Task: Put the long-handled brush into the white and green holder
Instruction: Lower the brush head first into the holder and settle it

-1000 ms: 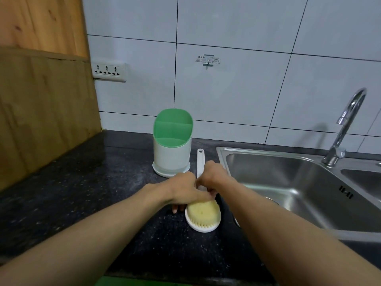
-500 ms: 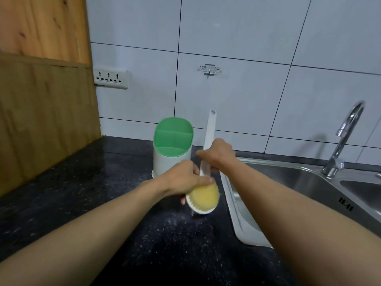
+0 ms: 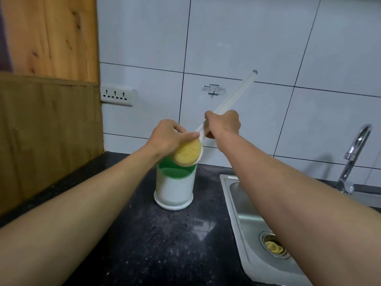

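The long-handled brush (image 3: 188, 152) has a round yellow bristle head and a white handle slanting up to the right, its tip near the wall. My left hand (image 3: 168, 137) grips the back of the head. My right hand (image 3: 223, 123) is closed around the handle just above the head. The head hangs right over the green opening of the white and green holder (image 3: 174, 188), which stands upright on the black counter. The bristles face me and hide part of the green rim.
A steel sink (image 3: 247, 203) with a drain strainer (image 3: 275, 247) lies to the right of the holder, its tap (image 3: 354, 153) at the far right. A wooden panel (image 3: 47, 120) borders the left. A socket strip (image 3: 117, 97) and a small hook (image 3: 214, 90) are on the tiled wall.
Both hands have lifted the brush off the counter and carried it up and back. Its head now hangs over the holder's opening, and the handle has tilted to the right.
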Demonstrator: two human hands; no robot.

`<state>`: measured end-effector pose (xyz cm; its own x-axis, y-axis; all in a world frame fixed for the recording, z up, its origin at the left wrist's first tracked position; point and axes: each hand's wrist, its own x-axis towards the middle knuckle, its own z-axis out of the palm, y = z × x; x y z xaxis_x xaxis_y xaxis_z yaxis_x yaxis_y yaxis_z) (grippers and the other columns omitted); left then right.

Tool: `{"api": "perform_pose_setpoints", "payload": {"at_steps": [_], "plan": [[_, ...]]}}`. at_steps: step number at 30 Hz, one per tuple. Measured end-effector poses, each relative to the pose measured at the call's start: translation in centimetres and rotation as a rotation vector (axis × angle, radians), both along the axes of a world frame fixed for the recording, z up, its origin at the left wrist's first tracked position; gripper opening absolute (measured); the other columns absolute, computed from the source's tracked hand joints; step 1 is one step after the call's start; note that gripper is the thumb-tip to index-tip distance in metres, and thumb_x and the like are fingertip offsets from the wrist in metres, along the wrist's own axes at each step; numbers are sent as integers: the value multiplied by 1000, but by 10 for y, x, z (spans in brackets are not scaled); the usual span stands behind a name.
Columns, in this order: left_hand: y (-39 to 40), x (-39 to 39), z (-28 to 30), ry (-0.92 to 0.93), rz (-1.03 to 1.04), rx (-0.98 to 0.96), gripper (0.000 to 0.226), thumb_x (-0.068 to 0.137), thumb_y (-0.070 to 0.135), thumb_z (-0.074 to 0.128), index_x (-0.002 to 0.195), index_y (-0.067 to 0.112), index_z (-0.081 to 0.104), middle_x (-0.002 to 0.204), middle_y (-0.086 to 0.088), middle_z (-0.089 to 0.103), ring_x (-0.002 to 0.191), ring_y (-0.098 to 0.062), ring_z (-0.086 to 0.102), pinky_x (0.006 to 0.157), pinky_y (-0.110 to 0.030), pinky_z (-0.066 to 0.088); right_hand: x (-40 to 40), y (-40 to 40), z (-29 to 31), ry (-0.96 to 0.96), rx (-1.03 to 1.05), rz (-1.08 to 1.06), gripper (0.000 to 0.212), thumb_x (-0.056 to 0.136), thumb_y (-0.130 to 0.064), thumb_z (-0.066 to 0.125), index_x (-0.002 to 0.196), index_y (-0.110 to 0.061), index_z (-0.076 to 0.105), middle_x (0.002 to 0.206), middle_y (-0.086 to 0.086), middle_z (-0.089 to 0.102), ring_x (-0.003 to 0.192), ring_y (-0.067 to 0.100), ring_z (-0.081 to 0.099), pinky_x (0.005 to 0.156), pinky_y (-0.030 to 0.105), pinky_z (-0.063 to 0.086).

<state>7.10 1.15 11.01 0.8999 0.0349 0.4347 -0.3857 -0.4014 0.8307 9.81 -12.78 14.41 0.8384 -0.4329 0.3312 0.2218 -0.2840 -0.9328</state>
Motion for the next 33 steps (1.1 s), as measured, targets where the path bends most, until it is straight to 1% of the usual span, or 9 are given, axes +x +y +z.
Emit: {"api": "perform_pose_setpoints", "payload": {"at_steps": [2,4,6,8,12,16,19,26,33], "plan": [[3,7,5,-15,21,-19,40,69,36,81,86,3,66,85,-13,70,80,-25,69,72,-40,58,5,5,5,-27,38,15,21,73,-23,65,76,-9,50,67,2,56,72,32,65,53,29,50],[5,14,7,-40,39,-28,36,69,33,82,85,5,66,87,-13,70,80,-25,69,72,-38,58,9,11,9,-48,92,45,25,74,-21,65,90,-5,54,81,9,65,82,37,70,71,42,60],[5,20,7,-60,67,-37,35,68,30,83,87,7,65,90,-13,70,80,-24,68,70,-35,57,12,16,13,-59,123,45,32,77,-19,63,102,-2,53,99,15,68,90,40,69,81,49,59],[6,26,7,-87,112,-27,34,68,27,83,91,9,65,92,-11,68,80,-23,66,68,-32,54,18,21,18,-91,142,53,33,81,-17,61,108,-2,48,104,15,66,94,39,68,85,49,58],[7,37,6,-110,131,-19,33,70,24,81,96,13,64,96,-9,67,83,-23,63,68,-31,52,27,27,25,-170,120,55,25,85,-14,56,104,-8,40,87,6,58,93,37,68,87,48,56],[8,47,2,-73,112,-15,30,73,20,79,98,11,65,100,-12,69,88,-26,65,79,-40,56,31,33,23,-183,102,46,25,86,-13,55,106,-8,41,99,13,65,92,38,70,89,49,55],[10,50,-4,-53,91,-2,29,75,19,77,101,11,67,100,-10,70,89,-25,66,83,-40,55,34,35,18,-177,87,43,31,87,-14,55,114,-6,42,111,17,65,96,39,69,90,49,55],[15,54,-16,-42,33,48,17,81,17,71,97,12,70,97,-9,73,91,-23,67,89,-44,53,35,38,12,-167,41,63,32,85,-14,63,111,-6,46,106,14,64,94,39,69,87,51,56],[19,57,-26,-29,18,104,18,83,18,69,100,13,70,97,-7,72,91,-22,66,89,-45,52,36,36,2,-151,-7,89,28,85,-17,67,101,-6,48,102,18,68,87,38,71,85,50,56]]}}
